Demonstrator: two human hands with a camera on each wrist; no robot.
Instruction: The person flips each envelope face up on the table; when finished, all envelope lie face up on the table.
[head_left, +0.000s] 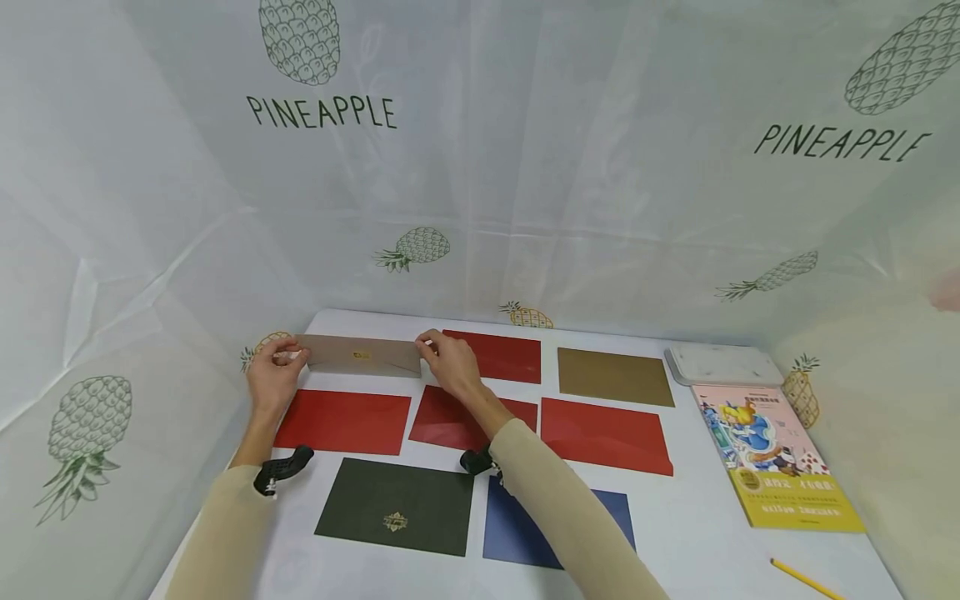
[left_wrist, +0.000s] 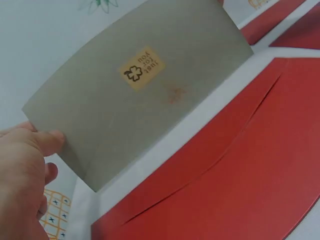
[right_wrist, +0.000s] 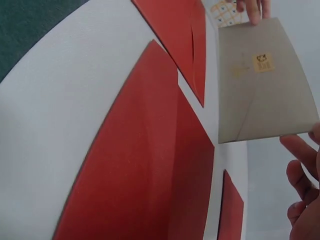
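A grey-brown envelope [head_left: 337, 356] is held at its two short ends at the back left of the table. My left hand [head_left: 274, 375] pinches its left end between thumb and fingers, and my right hand [head_left: 452, 363] pinches the right end. In the left wrist view a small tan sticker [left_wrist: 142, 68] reading "just for you" with a clover marks the envelope's face. The envelope stands tilted up, its lower edge close over the white tabletop. Just in front of it lies a red envelope [head_left: 343, 422]; another red envelope [head_left: 442, 417] is partly hidden under my right forearm.
Further red envelopes [head_left: 510, 358] [head_left: 606, 435] lie in rows, with a gold-brown envelope [head_left: 615, 377] at the back. Nearer are a dark green envelope [head_left: 397, 496] and a blue one [head_left: 611, 512]. To the right are a white case [head_left: 723, 367], a book [head_left: 776, 454] and a yellow pencil [head_left: 806, 577].
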